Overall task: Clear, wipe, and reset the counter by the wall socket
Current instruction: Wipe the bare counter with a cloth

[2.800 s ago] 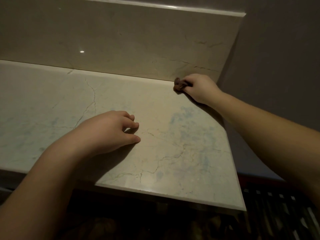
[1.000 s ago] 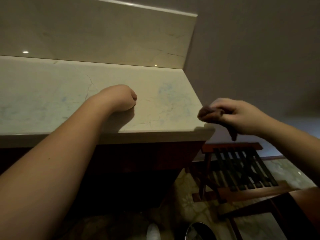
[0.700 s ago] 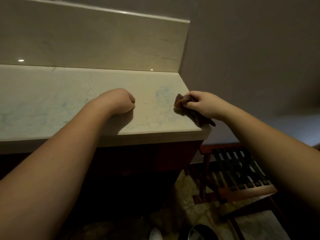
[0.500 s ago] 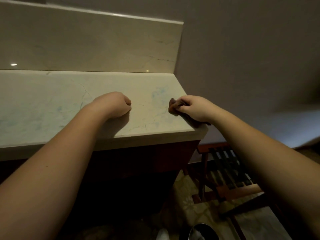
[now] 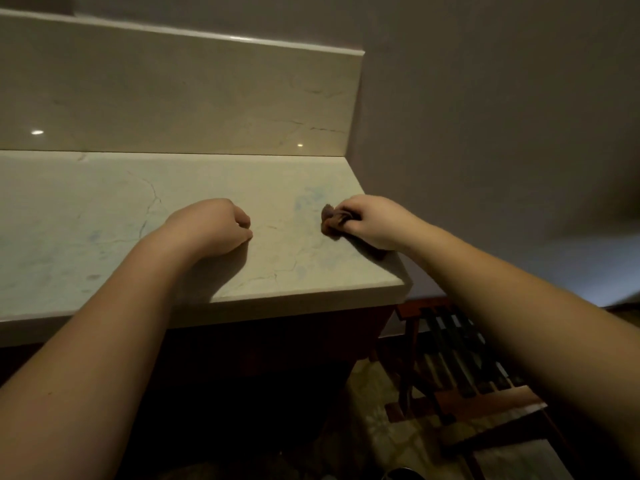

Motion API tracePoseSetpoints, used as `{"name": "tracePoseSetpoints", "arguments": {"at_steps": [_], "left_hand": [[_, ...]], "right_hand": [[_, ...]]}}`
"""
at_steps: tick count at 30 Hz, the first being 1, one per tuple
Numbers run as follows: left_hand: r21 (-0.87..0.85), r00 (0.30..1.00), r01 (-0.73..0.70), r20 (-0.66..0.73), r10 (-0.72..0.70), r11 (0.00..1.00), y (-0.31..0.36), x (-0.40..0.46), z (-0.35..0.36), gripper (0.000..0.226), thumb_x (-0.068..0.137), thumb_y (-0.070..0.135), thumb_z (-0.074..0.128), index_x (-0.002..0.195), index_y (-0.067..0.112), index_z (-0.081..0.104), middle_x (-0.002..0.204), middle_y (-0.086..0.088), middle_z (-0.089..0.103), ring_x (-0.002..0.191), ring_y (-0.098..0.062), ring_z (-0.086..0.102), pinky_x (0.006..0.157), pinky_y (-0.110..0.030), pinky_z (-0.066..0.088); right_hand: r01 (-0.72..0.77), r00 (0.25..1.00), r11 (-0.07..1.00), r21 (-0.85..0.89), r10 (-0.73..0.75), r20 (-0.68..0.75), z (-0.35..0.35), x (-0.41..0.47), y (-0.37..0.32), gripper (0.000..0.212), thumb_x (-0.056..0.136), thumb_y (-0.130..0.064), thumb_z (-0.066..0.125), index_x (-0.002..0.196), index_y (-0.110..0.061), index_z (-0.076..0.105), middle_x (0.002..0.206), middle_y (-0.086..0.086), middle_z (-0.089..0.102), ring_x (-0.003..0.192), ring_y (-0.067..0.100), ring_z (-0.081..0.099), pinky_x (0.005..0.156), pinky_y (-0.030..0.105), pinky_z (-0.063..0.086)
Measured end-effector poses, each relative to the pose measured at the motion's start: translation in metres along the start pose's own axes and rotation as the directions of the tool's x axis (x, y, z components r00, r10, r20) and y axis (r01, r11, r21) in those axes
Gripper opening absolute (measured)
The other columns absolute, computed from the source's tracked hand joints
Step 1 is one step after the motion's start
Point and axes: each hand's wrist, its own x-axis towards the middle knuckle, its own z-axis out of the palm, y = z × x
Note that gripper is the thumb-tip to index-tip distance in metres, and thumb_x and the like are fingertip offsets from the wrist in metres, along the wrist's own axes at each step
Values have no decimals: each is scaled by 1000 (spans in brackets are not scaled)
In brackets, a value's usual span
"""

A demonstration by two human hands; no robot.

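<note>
A pale marble counter point(image 5: 104, 216) runs from the left to a right end beside the grey wall. My right hand point(image 5: 374, 221) grips a small bunched brown cloth point(image 5: 332, 220) and holds it down on the counter near the right end. My left hand point(image 5: 216, 226) rests on the counter to the left of it, fingers curled under, holding nothing. No wall socket shows in the head view.
A marble backsplash point(image 5: 190, 98) rises behind the counter. The grey wall point(image 5: 485, 133) closes off the right side. Below on the right stands a wooden slatted rack point(image 5: 460, 368) on a patterned floor. Dark cabinet fronts lie under the counter edge.
My right hand went from the back corner off the right edge with the cloth, then came back onto the counter's right end. My left hand curled its fingers and stayed put.
</note>
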Motion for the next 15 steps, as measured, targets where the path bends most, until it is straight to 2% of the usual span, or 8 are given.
{"name": "tracePoseSetpoints", "arguments": {"at_steps": [5, 10, 12, 13, 15], "left_hand": [[9, 1000, 26, 1, -26, 1000, 6, 0, -3, 31, 92, 42, 57, 116, 27, 68, 117, 3, 62, 101, -20, 53, 91, -37, 46], [41, 997, 70, 11, -70, 997, 17, -2, -3, 32, 91, 48, 56, 106, 23, 69, 110, 1, 62, 96, -22, 56, 86, -37, 49], [54, 997, 78, 22, -80, 995, 23, -3, -1, 32, 90, 51, 55, 97, 22, 67, 109, -1, 60, 94, -21, 55, 83, -37, 49], [49, 996, 84, 24, -86, 995, 27, -3, 0, 34, 89, 53, 54, 96, 22, 67, 110, -1, 59, 94, -21, 55, 82, -37, 49], [38, 996, 91, 19, -91, 995, 38, -3, 2, 40, 91, 54, 51, 109, 22, 66, 120, 0, 54, 104, -20, 52, 88, -39, 49]], "right_hand": [[-35, 993, 999, 21, 37, -111, 5, 42, 16, 12, 92, -28, 52, 96, -22, 62, 91, -4, 60, 93, 23, 58, 73, 33, 41], [140, 990, 988, 73, -142, 23, 1, -2, 18, 16, 92, -32, 57, 105, -25, 63, 94, -10, 56, 88, 11, 53, 73, 26, 37], [240, 970, 970, 45, -241, 22, 2, -25, 23, 17, 90, -30, 59, 105, -23, 65, 95, -9, 57, 89, 12, 54, 75, 26, 40], [264, 964, 964, 33, -264, 27, 2, -31, 26, 18, 90, -29, 59, 106, -22, 65, 96, -9, 59, 90, 12, 54, 77, 27, 42], [269, 961, 962, 36, -271, 54, -1, -28, 31, 20, 91, -29, 58, 109, -25, 65, 100, -10, 60, 91, 10, 54, 80, 27, 43]]}}
